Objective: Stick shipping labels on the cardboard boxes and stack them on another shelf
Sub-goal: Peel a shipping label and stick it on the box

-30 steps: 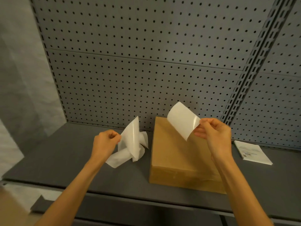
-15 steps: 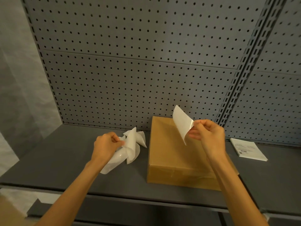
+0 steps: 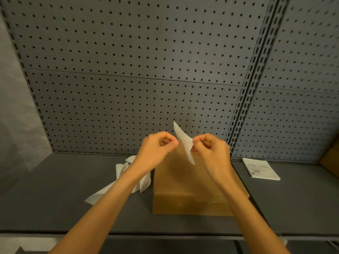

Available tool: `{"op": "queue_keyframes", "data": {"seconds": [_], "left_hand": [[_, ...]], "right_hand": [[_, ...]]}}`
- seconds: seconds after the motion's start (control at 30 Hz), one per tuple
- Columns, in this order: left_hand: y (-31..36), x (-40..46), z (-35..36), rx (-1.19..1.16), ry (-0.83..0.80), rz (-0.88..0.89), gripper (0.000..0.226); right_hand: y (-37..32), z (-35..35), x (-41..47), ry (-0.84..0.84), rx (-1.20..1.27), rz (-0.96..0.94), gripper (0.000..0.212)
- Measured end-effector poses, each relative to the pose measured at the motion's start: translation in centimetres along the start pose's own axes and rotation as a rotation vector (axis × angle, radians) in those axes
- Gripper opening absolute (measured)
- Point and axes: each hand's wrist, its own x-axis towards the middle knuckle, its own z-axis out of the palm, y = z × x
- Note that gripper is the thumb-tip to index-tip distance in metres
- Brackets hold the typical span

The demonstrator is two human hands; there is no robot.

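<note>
Left hand [image 3: 157, 149]: I see it curled, pinching the label's left edge.
Right hand [image 3: 211, 151]: clamped on label [image 3: 183, 140].
Cardboard box [image 3: 183, 189]: below both hands.

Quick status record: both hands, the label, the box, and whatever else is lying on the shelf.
left hand: closed, at the label's left edge; contact unclear
right hand: grip pinching the label
label: white sheet, held in the air above the box, not yet stuck
cardboard box: lies flat on the shelf, no label visible on top
backing sheets: loose pile left of the box
label stack: right of the box
shelf: grey
</note>
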Motion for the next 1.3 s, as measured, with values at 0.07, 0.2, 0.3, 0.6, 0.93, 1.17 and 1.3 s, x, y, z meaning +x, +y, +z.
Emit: {"op": "queue_keyframes", "data": {"seconds": [0.07, 0.2, 0.3, 0.6, 0.93, 1.17, 1.3], "left_hand": [[0.8, 0.3, 0.6, -0.175, -0.039, -0.075, 0.019], [0.9, 0.3, 1.7, -0.287, -0.066, -0.180, 0.033], [0.8, 0.2, 2.2, -0.300, -0.071, -0.201, 0.031], [0.7, 0.3, 2.8, -0.309, 0.014, -0.216, 0.015], [1.0, 0.3, 1.8, -0.304, 0.047, -0.145, 0.016], [1.0, -0.1, 2.2, -0.344, -0.011, -0.148, 0.017], [0.4, 0.0, 2.7, -0.333, 0.013, -0.155, 0.014]], "right_hand": [[0.1, 0.2, -0.7, -0.053, -0.061, -0.063, 0.009], [0.4, 0.2, -1.7, -0.110, -0.114, -0.157, 0.009], [0.6, 0.1, -2.0, -0.125, -0.124, -0.164, 0.010], [0.7, -0.7, -2.3, -0.147, -0.162, -0.196, 0.014], [1.5, -3.9, -0.4, 0.080, -0.157, 0.001, 0.020], [3.5, -3.3, 0.0, -0.038, -0.172, 0.113, 0.020], [4.1, -3.1, 0.2, -0.002, -0.141, 0.162, 0.020]]}}
